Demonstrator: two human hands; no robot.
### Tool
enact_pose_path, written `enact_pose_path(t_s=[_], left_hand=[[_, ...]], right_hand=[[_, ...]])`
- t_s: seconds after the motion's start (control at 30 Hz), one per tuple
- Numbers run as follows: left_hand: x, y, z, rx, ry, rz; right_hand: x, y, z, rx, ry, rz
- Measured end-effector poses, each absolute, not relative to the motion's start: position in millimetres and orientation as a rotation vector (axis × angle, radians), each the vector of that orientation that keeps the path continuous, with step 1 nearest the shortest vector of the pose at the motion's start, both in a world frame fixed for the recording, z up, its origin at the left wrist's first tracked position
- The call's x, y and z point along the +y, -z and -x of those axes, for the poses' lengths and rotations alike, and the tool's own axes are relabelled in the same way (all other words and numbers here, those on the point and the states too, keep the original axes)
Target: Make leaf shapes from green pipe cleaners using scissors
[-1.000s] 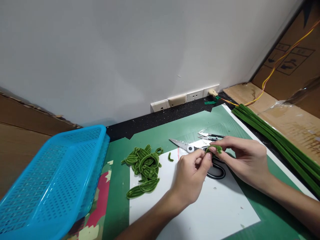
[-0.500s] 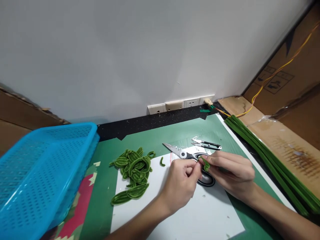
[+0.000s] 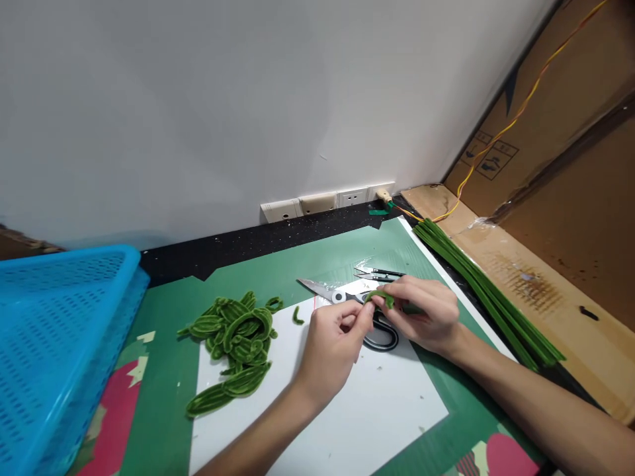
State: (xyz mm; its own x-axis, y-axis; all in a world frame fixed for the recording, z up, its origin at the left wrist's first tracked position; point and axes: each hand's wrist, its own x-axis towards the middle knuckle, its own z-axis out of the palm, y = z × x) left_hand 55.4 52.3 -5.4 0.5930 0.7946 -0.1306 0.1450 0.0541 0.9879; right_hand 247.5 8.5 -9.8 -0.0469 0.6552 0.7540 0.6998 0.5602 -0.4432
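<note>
My left hand (image 3: pixel 332 347) and my right hand (image 3: pixel 421 314) meet above a white sheet (image 3: pixel 347 410), both pinching a short bent green pipe cleaner (image 3: pixel 381 297). The fingers of each hand are closed on it. Just under the hands lie black-handled scissors (image 3: pixel 347 301), partly hidden by my fingers. To the left on the sheet and the green mat (image 3: pixel 163 396) rests a pile of folded green pipe-cleaner shapes (image 3: pixel 233 337). One small curled green piece (image 3: pixel 297 316) lies apart from the pile.
A blue plastic basket (image 3: pixel 54 344) stands at the left. Small thread snips (image 3: pixel 377 273) lie behind the scissors. A bundle of long green pipe cleaners (image 3: pixel 486 291) runs along the right edge beside cardboard (image 3: pixel 555 291). Wall sockets (image 3: pixel 322 201) sit at the back.
The view has swung to the right, so everything sits further left in the picture. Both hands stay pinched on the green pipe cleaner, working it above the scissors.
</note>
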Motion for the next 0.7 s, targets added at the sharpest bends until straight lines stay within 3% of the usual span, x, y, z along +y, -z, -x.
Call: enact_pose_path(t_s=[0.2, 0.7], left_hand=[[51, 3, -55, 0.827, -0.706, -1.370], [51, -1, -55, 0.778, -0.699, -1.306]], right_hand=[[8, 12, -248, -1.694, -0.062, 1.223], [8, 9, -246, -1.736, -0.235, 0.978]])
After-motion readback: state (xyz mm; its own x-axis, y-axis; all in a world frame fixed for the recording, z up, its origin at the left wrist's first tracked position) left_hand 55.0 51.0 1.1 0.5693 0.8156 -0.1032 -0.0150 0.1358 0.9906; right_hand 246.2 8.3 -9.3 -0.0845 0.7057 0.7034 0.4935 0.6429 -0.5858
